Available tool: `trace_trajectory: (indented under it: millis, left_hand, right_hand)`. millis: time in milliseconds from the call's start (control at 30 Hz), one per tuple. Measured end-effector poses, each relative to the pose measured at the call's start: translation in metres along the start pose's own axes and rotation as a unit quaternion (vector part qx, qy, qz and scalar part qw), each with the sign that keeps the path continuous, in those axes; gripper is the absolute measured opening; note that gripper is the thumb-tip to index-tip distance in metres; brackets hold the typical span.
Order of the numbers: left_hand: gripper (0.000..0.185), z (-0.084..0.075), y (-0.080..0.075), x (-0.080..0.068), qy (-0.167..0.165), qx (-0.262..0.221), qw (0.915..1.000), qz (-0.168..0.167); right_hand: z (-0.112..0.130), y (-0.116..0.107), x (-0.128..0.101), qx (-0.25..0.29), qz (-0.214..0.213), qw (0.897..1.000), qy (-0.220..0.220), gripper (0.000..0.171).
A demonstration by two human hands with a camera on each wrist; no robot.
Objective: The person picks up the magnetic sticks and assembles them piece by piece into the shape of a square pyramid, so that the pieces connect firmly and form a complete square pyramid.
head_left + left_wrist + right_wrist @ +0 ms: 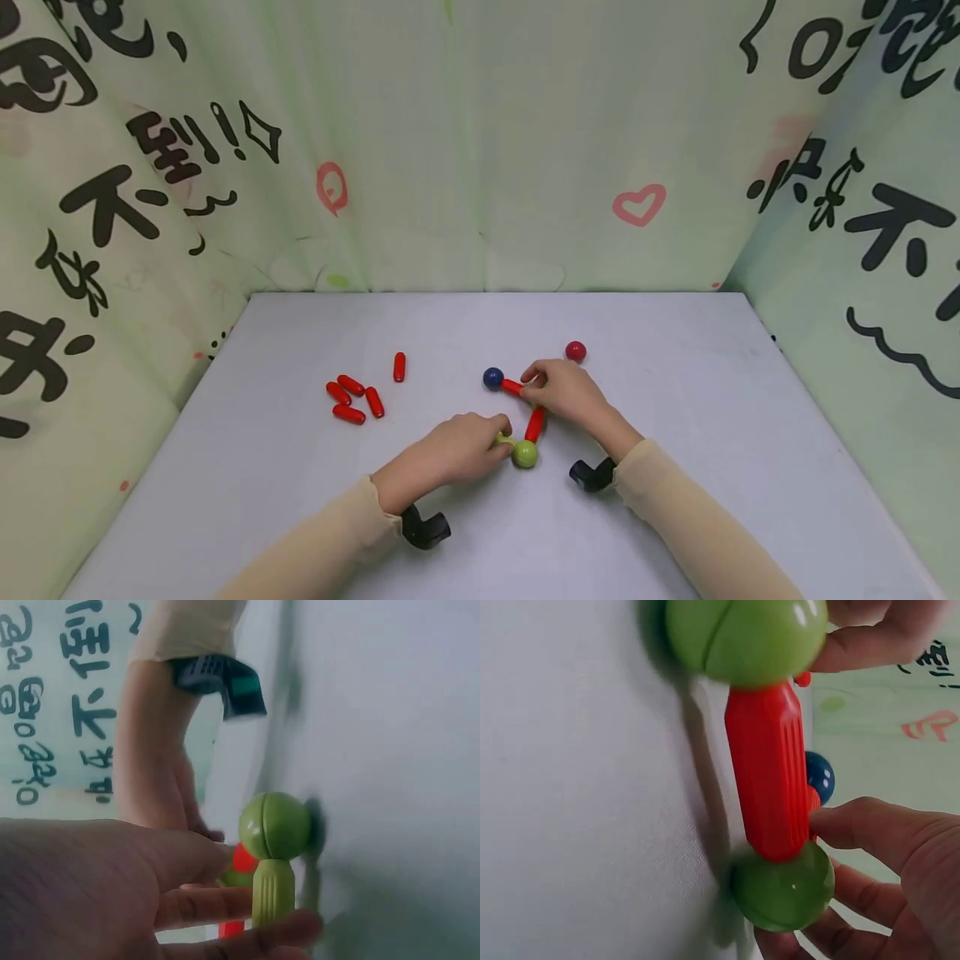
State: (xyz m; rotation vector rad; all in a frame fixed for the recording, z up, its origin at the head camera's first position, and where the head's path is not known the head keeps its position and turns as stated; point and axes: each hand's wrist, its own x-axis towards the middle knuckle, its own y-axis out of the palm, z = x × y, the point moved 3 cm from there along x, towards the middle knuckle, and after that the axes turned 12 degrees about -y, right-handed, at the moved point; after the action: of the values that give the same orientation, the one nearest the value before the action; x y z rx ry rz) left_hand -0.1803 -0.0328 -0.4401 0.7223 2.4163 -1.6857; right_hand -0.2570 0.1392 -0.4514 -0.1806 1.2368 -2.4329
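Note:
My left hand (463,447) pinches a light green ribbed rod (274,891) between thumb and fingers. That rod meets a green ball (525,454), low over the white table. From this ball a red rod (769,772) runs to a second green ball (784,889), around which the fingers of my right hand (570,392) are curled. In the head view the right hand hides that second ball. Another red rod (512,387) leads from the right fingertips to a dark blue ball (492,378).
Just beyond the right hand is a red ball (576,351). Several loose red rods (349,414) lie in a cluster at the left, with one red rod (400,367) standing apart from them. Printed curtains (480,167) enclose the white table (300,500) at the back and sides.

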Motion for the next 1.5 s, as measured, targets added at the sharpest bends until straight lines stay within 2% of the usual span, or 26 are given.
trace_trajectory:
  millis: [167,333,433,867,1000,1167,1300,1500]
  left_hand:
    - [0.031,0.017,-0.007,0.002,-0.028,-0.004,0.9995,-0.013]
    - [0.042,0.03,-0.012,0.001,-0.057,-0.003,0.9982,-0.02]
    - [0.043,0.035,-0.014,0.001,-0.065,-0.002,0.9975,-0.028]
    - [0.043,0.038,-0.015,-0.002,-0.081,-0.007,0.9954,-0.051]
    - [0.044,0.04,-0.015,-0.002,-0.082,-0.008,0.9955,-0.048]
    - [0.039,0.05,-0.025,0.004,-0.094,-0.012,0.9943,-0.048]
    - [0.028,0.065,-0.045,0.012,-0.126,-0.015,0.9884,-0.084]
    - [0.029,0.094,-0.069,0.024,-0.191,0.031,0.9689,-0.154]
  right_hand:
    - [-0.002,0.001,-0.007,0.006,0.004,1.0,0.02,0.035]
    - [-0.004,0.007,-0.014,0.044,0.01,0.998,0.033,0.059]
    - [-0.002,0.012,-0.017,0.065,0.013,0.997,0.034,0.068]
    - [0.002,0.019,-0.021,0.08,-0.006,0.996,0.03,0.069]
    - [0.002,0.019,-0.021,0.077,-0.008,0.997,0.027,0.069]
    - [0.002,0.019,-0.021,0.076,-0.007,0.997,0.024,0.069]
    - [0.002,0.019,-0.021,0.075,-0.007,0.997,0.023,0.068]
    - [0.002,0.019,-0.022,0.081,-0.004,0.997,0.019,0.067]
